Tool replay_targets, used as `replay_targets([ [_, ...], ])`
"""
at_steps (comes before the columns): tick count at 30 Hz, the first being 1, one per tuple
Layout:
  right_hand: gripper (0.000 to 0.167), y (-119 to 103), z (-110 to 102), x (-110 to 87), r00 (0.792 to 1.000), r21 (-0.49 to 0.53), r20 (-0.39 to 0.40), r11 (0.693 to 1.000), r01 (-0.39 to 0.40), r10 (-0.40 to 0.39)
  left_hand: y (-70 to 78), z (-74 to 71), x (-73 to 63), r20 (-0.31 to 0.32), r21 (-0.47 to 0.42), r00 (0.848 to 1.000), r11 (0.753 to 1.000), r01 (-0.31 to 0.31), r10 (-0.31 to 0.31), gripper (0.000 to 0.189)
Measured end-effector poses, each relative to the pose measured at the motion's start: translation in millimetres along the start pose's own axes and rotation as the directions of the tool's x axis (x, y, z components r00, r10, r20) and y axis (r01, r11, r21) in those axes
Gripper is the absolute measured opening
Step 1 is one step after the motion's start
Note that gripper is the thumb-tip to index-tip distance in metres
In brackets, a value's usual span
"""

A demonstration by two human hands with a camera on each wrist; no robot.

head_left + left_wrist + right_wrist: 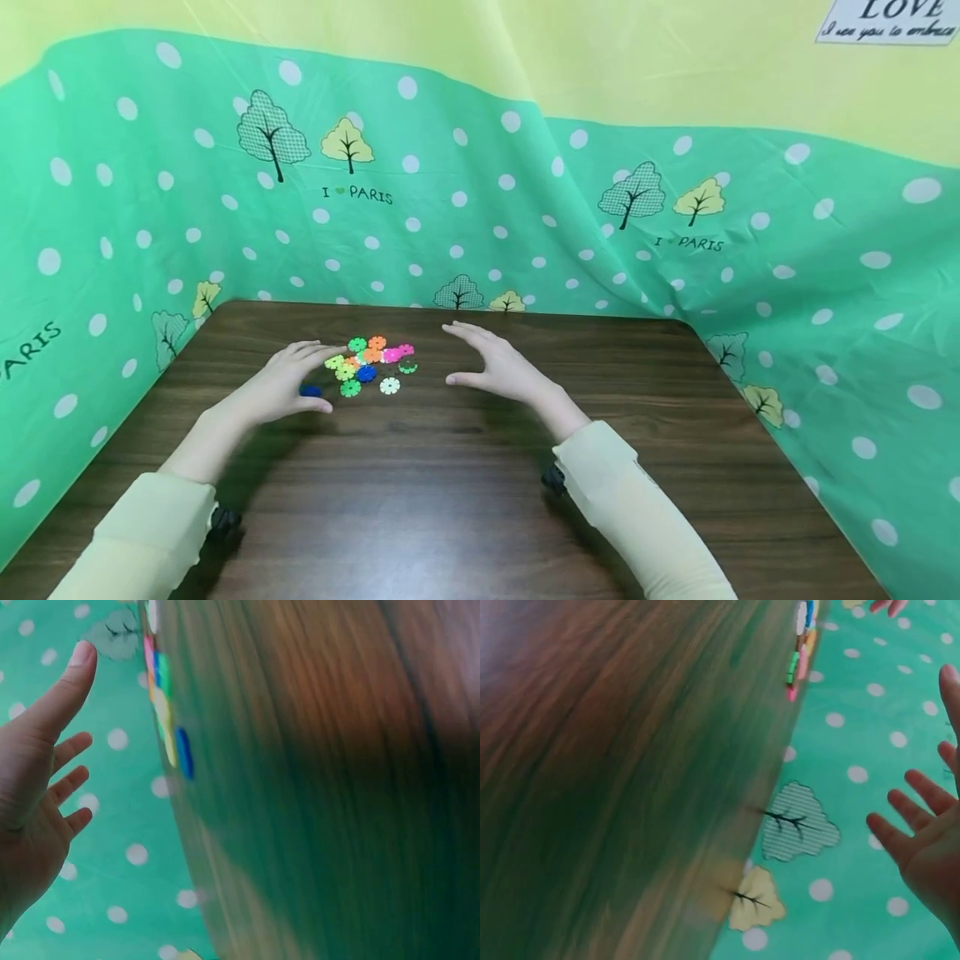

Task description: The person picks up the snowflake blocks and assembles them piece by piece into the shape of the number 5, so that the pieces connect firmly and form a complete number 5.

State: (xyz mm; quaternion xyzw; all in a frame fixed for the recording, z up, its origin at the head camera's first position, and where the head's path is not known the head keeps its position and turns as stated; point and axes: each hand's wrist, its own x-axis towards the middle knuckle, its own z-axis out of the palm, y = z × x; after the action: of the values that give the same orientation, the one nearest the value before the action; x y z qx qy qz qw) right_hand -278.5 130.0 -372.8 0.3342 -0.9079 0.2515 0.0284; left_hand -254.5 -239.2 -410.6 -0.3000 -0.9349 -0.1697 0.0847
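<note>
A loose cluster of small notched plastic discs lies toward the back of the table, left of centre in the head view. Among them are an orange disc (377, 342), a pink disc (392, 356), a white disc (389, 385), a green disc (350, 388) and a blue disc (366, 373). My left hand (287, 382) hovers at the cluster's left side, thumb spread from the fingers, holding nothing; another blue disc (311, 391) shows between its thumb and fingers. My right hand (504, 367) is held above the table to the right, apart from the discs, its fingers extended and nothing in it.
The dark wooden table (465, 500) reaches back to a green dotted curtain (457, 225) printed with trees, which also hangs along both sides. A black strap (225, 521) shows at the left cuff and a black device (553, 479) at the right cuff.
</note>
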Motion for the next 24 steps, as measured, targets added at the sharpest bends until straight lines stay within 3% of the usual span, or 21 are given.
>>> replay_targets([
  [5,0.074,7,16,21.7,1.0,0.08,0.015,0.997,0.006,-0.008,-19.4,2.3,-5.0,0.025,-0.042,0.999,0.999,0.028,-0.027,0.087],
  [14,0.068,14,45,49.4,0.994,0.173,0.09,0.982,-0.077,0.062,-42.2,5.7,-10.0,0.096,-0.077,0.993,0.994,0.071,-0.064,0.069],
  [24,0.057,17,64,70.5,0.977,0.189,0.177,0.97,-0.154,0.121,-51.0,7.8,-5.3,0.145,-0.075,0.987,0.994,0.075,-0.063,0.04],
])
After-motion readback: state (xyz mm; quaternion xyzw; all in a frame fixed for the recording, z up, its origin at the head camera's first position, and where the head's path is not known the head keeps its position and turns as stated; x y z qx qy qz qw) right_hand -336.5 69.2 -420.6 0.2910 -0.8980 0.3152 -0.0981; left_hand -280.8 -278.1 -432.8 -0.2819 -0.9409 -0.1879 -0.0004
